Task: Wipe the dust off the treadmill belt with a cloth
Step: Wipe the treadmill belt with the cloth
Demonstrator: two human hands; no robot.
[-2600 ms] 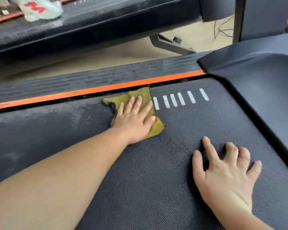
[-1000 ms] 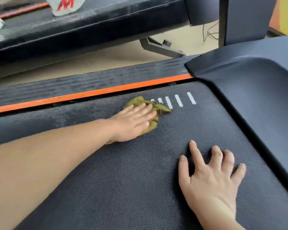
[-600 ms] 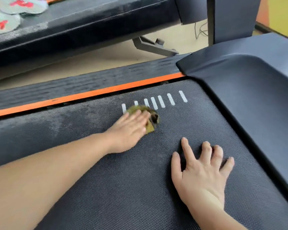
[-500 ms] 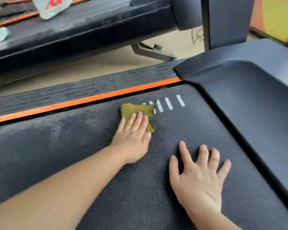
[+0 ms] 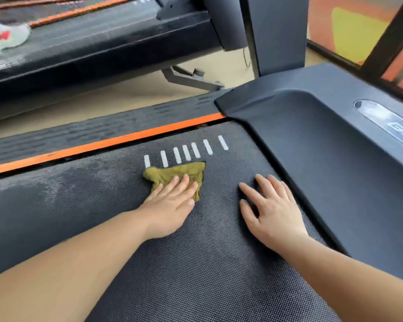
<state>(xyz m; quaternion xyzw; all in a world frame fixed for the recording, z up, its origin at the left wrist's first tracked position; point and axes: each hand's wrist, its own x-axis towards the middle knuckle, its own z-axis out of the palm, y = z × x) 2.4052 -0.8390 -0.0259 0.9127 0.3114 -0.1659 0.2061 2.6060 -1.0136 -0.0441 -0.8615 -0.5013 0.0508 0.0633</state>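
Cloth (image 5: 176,174): lying on the belt (image 5: 196,263) near its far edge, I'm seeing it under my fingertips.
Left hand (image 5: 170,205): pressing flat, fingers extended, not clutching.
Right hand (image 5: 271,211): resting flat, empty, beside the cloth.

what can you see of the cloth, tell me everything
The cloth is a small olive-green rag of soft, fuzzy fabric, rumpled with uneven edges. It lies flat on the treadmill belt, just below the row of white dashes. The left hand presses on its near part with spread fingers, hiding some of it. The right hand rests on the belt, apart from it.
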